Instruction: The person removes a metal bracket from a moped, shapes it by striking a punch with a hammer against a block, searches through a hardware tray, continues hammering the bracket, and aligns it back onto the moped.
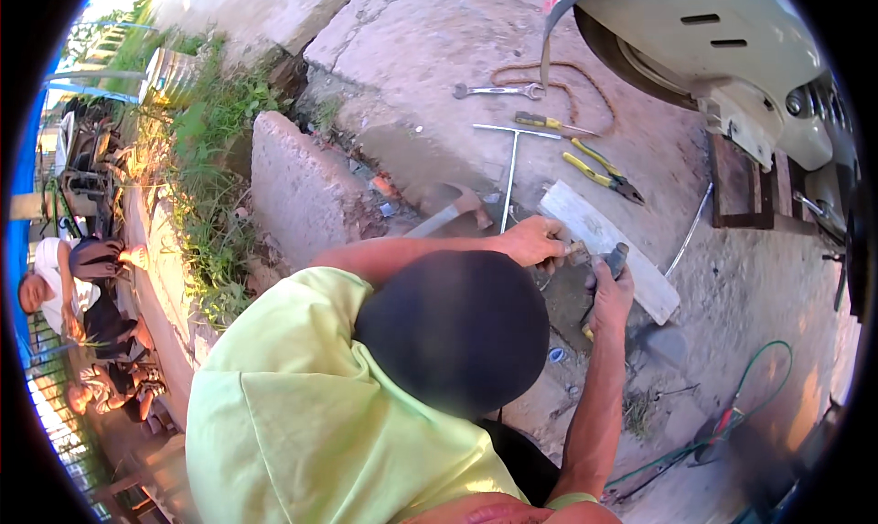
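My left hand is closed, with its fingertips pinching a small brownish piece whose kind I cannot make out. Just right of it, my right hand wraps round a dark grey cylindrical piece, its blunt end sticking up past the fingers. Both hands are close together over the near edge of a pale flat board on the ground. A hammer lies beyond my left forearm, beside a T-handle wrench. Yellow-handled pliers rest past the board. A dark rounded shape hides the ground below my left hand.
Beyond lie a screwdriver, a combination wrench and a brown chain or cord. A cream-coloured vehicle body and wooden frame stand far right. A metal rod, green cable, concrete block and seated people surround me.
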`<state>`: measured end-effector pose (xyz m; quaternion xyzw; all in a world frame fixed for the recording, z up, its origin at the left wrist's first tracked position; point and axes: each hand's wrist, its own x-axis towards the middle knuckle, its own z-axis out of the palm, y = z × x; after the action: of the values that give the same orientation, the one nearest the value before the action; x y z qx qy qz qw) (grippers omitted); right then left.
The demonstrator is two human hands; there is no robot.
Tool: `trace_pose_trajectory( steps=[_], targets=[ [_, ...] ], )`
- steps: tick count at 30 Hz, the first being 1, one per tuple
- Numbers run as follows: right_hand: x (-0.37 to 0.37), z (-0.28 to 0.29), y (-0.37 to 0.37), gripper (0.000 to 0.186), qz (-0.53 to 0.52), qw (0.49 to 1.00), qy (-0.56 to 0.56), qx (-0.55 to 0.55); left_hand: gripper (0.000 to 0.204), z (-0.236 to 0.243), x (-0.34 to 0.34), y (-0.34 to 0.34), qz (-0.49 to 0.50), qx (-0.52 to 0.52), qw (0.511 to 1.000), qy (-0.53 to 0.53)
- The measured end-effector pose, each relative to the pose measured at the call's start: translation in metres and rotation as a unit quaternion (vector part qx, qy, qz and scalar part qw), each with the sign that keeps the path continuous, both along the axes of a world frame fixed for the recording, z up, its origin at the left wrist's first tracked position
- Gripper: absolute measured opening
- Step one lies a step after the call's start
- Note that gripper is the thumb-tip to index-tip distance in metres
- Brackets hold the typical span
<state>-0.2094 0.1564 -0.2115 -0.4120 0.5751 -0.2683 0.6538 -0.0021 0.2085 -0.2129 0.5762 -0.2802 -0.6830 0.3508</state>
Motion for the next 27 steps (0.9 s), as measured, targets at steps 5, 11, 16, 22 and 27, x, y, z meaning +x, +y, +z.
trace_pose_trajectory(
  steps=[5,11,16,22,27],
  targets=[
    [-0.008,-0.011,-0.008,0.016,-0.015,1.0,-0.014,-0.019,0.016,-0.008,0.013,0.0,0.069,0.035,0.997,0.005],
    [-0.022,0.0,-0.01,0.016,-0.054,0.998,-0.02,-0.003,0.021,-0.012,0.006,-0.018,0.094,0.045,0.994,0.011],
    [-0.025,0.006,-0.024,0.017,-0.076,0.995,-0.014,-0.067,0.022,-0.022,0.004,-0.034,0.076,0.043,0.996,-0.026],
    [-0.051,0.033,-0.042,0.013,-0.126,0.984,-0.063,-0.105,0.022,-0.025,-0.021,-0.048,0.049,0.05,0.998,-0.008],
    [-0.062,0.033,-0.047,0.007,-0.176,0.963,-0.166,-0.119,0.022,-0.02,-0.049,-0.056,0.009,0.068,0.998,-0.013]
  ],
)
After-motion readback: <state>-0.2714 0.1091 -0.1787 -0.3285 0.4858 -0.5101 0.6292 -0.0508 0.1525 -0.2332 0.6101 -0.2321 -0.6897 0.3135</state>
